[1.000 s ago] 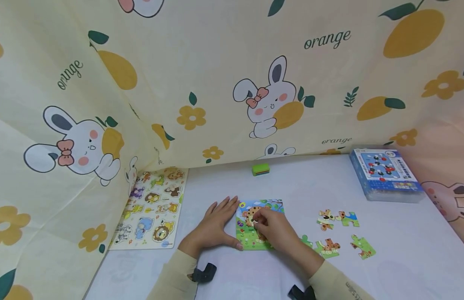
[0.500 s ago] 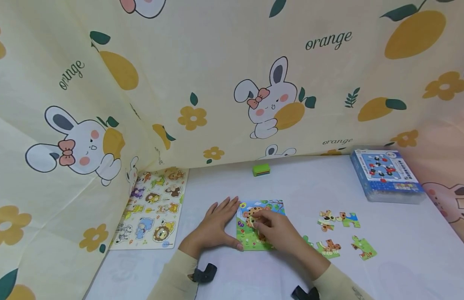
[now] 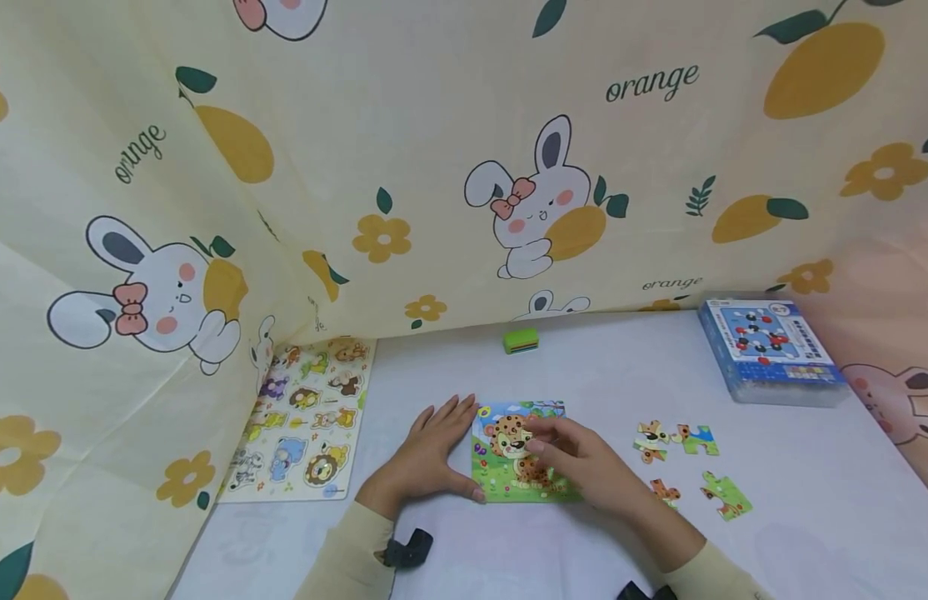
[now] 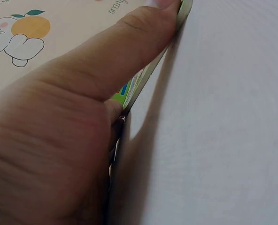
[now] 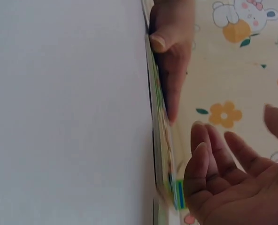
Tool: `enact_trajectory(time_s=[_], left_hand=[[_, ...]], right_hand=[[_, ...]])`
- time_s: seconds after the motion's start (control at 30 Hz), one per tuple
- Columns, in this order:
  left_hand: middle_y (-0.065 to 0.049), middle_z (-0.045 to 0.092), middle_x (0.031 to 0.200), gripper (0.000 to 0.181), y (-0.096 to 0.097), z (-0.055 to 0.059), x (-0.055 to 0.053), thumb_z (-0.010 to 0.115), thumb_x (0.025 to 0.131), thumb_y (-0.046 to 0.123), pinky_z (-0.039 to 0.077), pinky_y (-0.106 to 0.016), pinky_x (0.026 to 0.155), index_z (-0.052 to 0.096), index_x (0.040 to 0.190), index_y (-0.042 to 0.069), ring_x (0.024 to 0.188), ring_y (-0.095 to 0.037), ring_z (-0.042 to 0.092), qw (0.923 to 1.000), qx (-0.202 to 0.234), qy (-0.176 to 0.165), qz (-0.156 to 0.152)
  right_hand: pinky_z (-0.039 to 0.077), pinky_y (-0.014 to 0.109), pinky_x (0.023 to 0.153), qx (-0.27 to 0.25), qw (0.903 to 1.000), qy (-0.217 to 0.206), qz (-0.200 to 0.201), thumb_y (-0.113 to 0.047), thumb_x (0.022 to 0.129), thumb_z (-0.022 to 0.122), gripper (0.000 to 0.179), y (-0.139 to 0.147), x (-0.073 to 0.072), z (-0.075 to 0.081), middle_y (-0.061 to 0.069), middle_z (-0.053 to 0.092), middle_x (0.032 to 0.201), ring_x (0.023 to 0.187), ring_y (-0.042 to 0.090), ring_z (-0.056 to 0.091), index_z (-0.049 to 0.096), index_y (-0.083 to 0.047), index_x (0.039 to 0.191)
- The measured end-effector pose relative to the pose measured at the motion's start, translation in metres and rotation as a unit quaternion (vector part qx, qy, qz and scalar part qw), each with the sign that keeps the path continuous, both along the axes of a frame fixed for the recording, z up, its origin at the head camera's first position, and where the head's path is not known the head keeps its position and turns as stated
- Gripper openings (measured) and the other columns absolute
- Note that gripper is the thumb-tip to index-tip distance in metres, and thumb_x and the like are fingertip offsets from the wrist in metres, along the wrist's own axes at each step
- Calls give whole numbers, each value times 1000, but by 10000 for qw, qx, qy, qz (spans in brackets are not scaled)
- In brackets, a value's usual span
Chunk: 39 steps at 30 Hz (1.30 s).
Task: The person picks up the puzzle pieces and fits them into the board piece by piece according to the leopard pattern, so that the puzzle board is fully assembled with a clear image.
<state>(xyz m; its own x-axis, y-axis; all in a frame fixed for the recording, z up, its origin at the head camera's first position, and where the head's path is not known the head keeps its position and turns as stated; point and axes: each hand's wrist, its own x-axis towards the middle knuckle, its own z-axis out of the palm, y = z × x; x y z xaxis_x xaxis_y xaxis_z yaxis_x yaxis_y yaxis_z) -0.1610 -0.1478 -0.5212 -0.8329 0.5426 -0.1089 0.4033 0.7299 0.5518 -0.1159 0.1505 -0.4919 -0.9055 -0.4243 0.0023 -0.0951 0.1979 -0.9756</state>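
Note:
A jigsaw puzzle [image 3: 509,482] with a spotted leopard on green grass lies in the middle of the table in the head view. My left hand [image 3: 432,454] rests flat along its left edge, fingers spread and thumb at the lower left corner. My right hand [image 3: 584,462] hovers over the puzzle's right side, covering part of it. In the right wrist view, the fingers of my right hand [image 5: 237,173] are loosely bent with nothing between them. My left thumb [image 4: 139,33] lies along the board's edge in the left wrist view.
Several loose jigsaw pieces [image 3: 726,495] lie right of my right hand, one partly behind the forearm. A board of animal pictures [image 3: 336,487] lies at left, a green block [image 3: 521,341] at the back. A blue boxed set [image 3: 771,342] stands at back right, before a patterned cloth [image 3: 434,167].
My right hand has drawn back to the right from the puzzle's middle, uncovering the leopard's face; its forearm now hides more of the nearby pieces. My left hand has stayed in place.

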Motion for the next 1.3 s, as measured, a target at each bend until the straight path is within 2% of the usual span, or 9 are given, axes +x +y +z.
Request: enact_trajectory(time_s=[0.2,0.4,0.53,0.73,0.87,1.0,1.07,1.17,1.3], left_hand=[[6,12,181,141,0,0,1,94,66,73,-5,-51,131,25,175,17,166,-19,2,10000,-33,-20,8],[6,12,181,141,0,-1,1,94,66,73,-5,-51,131,25,175,17,166,-19,1,10000,18,-21,-2],[5,13,181,141,0,-2,1,94,66,73,-5,-51,131,25,175,17,166,-19,1,10000,52,-16,-18],[6,12,181,140,0,-2,1,94,67,73,-5,-51,131,24,175,17,166,-19,1,10000,44,-5,-30],[7,11,181,141,1,-1,1,94,67,73,-5,-51,131,24,175,17,166,-19,1,10000,27,1,-18],[8,11,180,141,1,-1,0,94,67,73,-5,-51,131,24,176,18,166,-19,1,10000,-2,12,-11],[8,11,180,141,1,-2,0,94,67,73,-5,-50,131,24,175,18,166,-19,1,10000,-14,17,-11],[8,11,180,141,1,-2,0,93,67,74,-5,-50,131,24,176,18,166,-18,1,10000,-29,9,-13],[8,11,180,141,-1,-1,0,93,67,75,-5,-51,131,24,175,18,166,-18,1,10000,-5,11,-17]], right_hand=[[61,43,91,-275,9996,110,-33,-20,117,52,41,28,5,5,27,68,128,113,46,68,54,6,149],[60,38,94,-308,9988,305,-215,-20,121,37,43,62,6,12,30,65,131,117,42,67,52,4,153],[57,35,98,-516,9983,157,-240,-28,121,24,49,88,6,17,31,60,139,123,37,63,50,-5,157],[53,35,100,-865,9949,318,-399,-37,120,13,59,122,8,18,23,59,145,130,30,59,46,-15,163],[51,32,102,-1203,9902,376,-607,-39,119,12,60,139,8,11,14,61,147,133,26,59,44,-16,165],[50,29,103,-1317,9871,342,-845,-36,120,15,56,152,7,4,9,60,148,134,24,58,44,-19,166],[51,26,102,-1069,9879,341,-1066,-32,121,21,52,156,6,0,10,56,150,133,22,57,43,-19,166],[52,19,94,72,9882,523,-1436,-26,120,38,50,160,4,-6,17,53,151,127,15,56,38,-11,168],[47,12,86,1781,9699,657,-1523,-30,111,66,71,160,-2,-15,24,53,150,125,22,54,33,0,167]])
